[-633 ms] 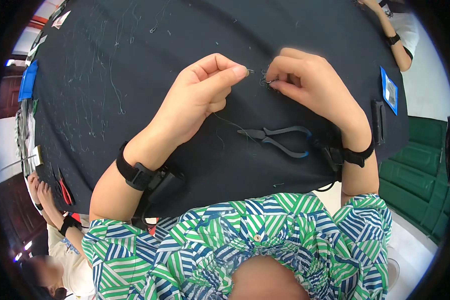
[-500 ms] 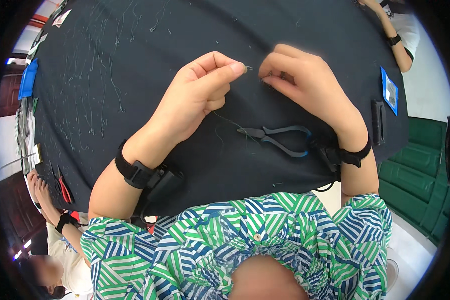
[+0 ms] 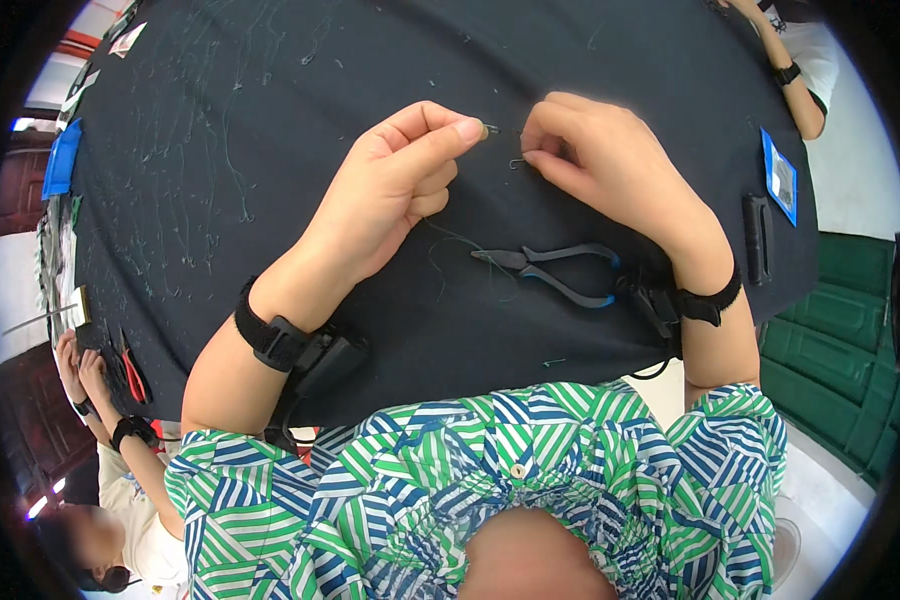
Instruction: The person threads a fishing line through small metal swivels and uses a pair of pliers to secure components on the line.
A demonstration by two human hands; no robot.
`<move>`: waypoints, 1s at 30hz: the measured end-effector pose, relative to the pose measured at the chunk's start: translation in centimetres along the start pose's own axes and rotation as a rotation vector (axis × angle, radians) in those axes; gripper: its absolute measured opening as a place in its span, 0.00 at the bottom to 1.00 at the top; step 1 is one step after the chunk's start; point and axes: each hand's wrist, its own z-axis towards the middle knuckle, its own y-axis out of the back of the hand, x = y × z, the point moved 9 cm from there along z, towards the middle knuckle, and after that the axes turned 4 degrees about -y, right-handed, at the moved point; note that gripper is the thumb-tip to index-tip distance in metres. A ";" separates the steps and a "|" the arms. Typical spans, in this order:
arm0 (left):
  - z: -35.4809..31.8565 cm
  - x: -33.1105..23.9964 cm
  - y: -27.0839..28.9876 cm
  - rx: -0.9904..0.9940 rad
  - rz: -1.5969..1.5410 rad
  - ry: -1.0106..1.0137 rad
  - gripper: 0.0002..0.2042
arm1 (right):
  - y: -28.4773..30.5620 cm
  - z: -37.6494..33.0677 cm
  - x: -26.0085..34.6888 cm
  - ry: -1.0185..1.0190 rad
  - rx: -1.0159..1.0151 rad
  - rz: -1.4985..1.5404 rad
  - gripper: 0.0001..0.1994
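Note:
My left hand [image 3: 410,160] pinches the end of a thin green line [image 3: 455,236] between thumb and forefinger; a short bit sticks out past the fingertips. The line trails from below that hand onto the black cloth. Just to the right, my right hand [image 3: 605,155] is closed in a pinch, and a small bent metal hook [image 3: 516,163] pokes out at its thumb tip. A narrow gap lies between the two hands' fingertips. Pliers [image 3: 550,270] with dark handles and blue tips rest below the hands, jaws pointing left, near the loose line.
Many thin lines [image 3: 232,150] lie spread over the black cloth [image 3: 420,350] at the left. Red-handled pliers [image 3: 132,370] sit near a co-worker's hands [image 3: 85,370] at lower left. A blue packet [image 3: 780,178] and a black bar-shaped object [image 3: 758,240] are at the right.
My right fingers have shifted slightly, and the small hook now shows at the thumb tip. My left hand keeps its pinch on the line, nearly still.

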 end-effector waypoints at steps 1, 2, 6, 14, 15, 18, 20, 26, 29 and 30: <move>0.0 0.0 0.0 -0.003 -0.003 0.000 0.07 | 0.1 0.0 -0.1 -0.018 -0.009 0.024 0.05; 0.0 0.0 0.1 -0.005 -0.003 -0.001 0.07 | 0.0 0.1 -0.1 -0.016 -0.008 0.025 0.05; 0.1 0.0 0.2 -0.019 -0.013 0.006 0.07 | -0.3 0.2 0.1 0.013 0.003 -0.015 0.05; 0.0 -0.1 0.3 -0.046 -0.060 0.007 0.06 | 1.4 0.2 1.4 0.050 -0.115 0.045 0.05; 0.0 -0.1 0.3 -0.047 -0.027 0.001 0.06 | 1.8 0.2 1.7 0.055 -0.143 0.031 0.05; 0.0 -0.1 0.2 -0.046 0.067 -0.024 0.06 | 2.5 0.2 2.6 0.085 -0.203 0.009 0.05; -0.2 -0.2 0.0 -0.044 0.127 -0.042 0.06 | 2.8 0.2 3.1 0.108 -0.235 0.002 0.05; -0.2 0.0 -0.2 -0.028 0.149 -0.028 0.05 | 3.0 0.0 3.4 0.159 -0.286 -0.043 0.05; -0.2 -0.1 -0.2 -0.013 0.220 -0.031 0.06 | 3.0 0.0 3.7 0.187 -0.296 -0.091 0.05; -0.2 0.0 -0.2 -0.013 0.226 -0.032 0.07 | 3.0 -0.1 3.8 0.192 -0.298 -0.090 0.05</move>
